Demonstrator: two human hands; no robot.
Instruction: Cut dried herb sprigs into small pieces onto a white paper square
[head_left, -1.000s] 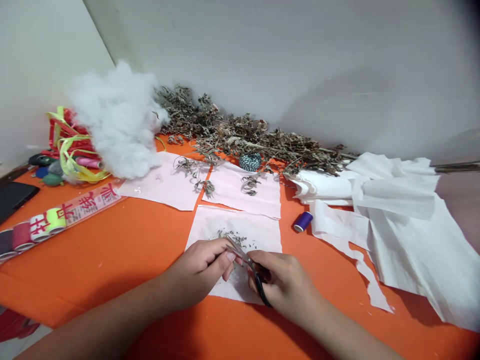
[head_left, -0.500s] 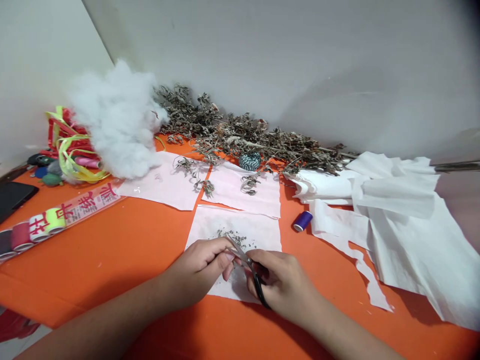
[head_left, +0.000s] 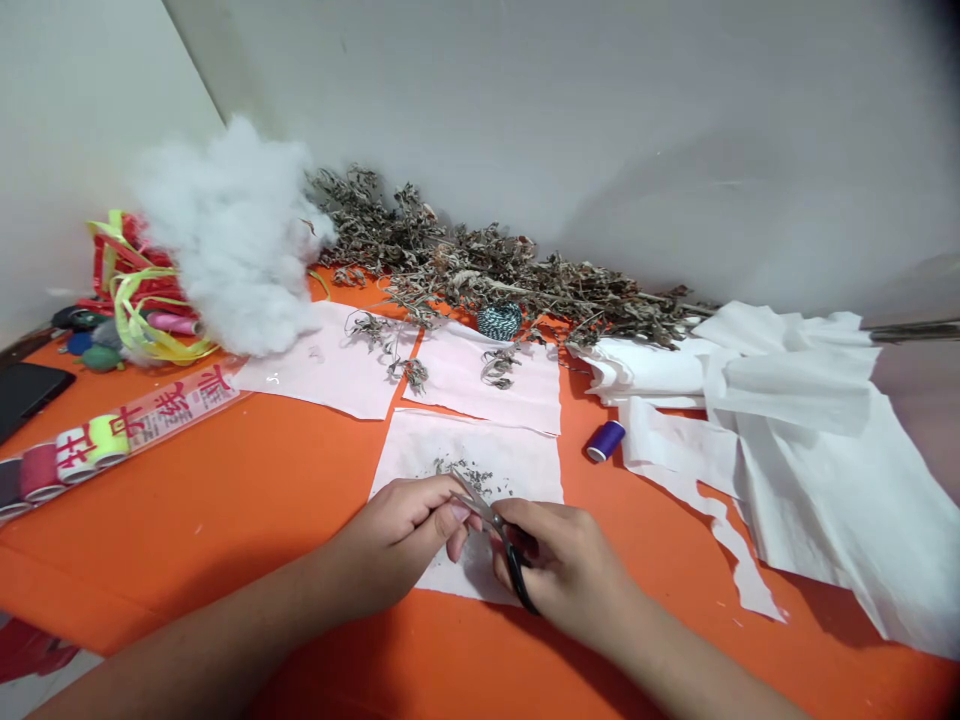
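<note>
My right hand [head_left: 566,565] is closed round the black handles of a pair of scissors [head_left: 480,503], whose blades point up and left, slightly apart. At the blades, my left hand [head_left: 412,540] pinches with thumb and forefinger; whatever lies between them is hidden or too small to make out. Both hands are over a square of white cloth [head_left: 534,462]. Dark crumbs of dried leaf [head_left: 474,474] are scattered on that cloth, just beyond the scissor tips.
Bundled dried stalks [head_left: 480,260] lie along the wall, near white stuffing [head_left: 232,240] and ribbons [head_left: 161,300]. Dried sprigs rest on two more cloths [head_left: 465,385]. A twine ball [head_left: 499,321], purple thread spool [head_left: 606,441], white fabric [head_left: 825,480], packed spools [head_left: 71,460] and phone [head_left: 30,395] surround them.
</note>
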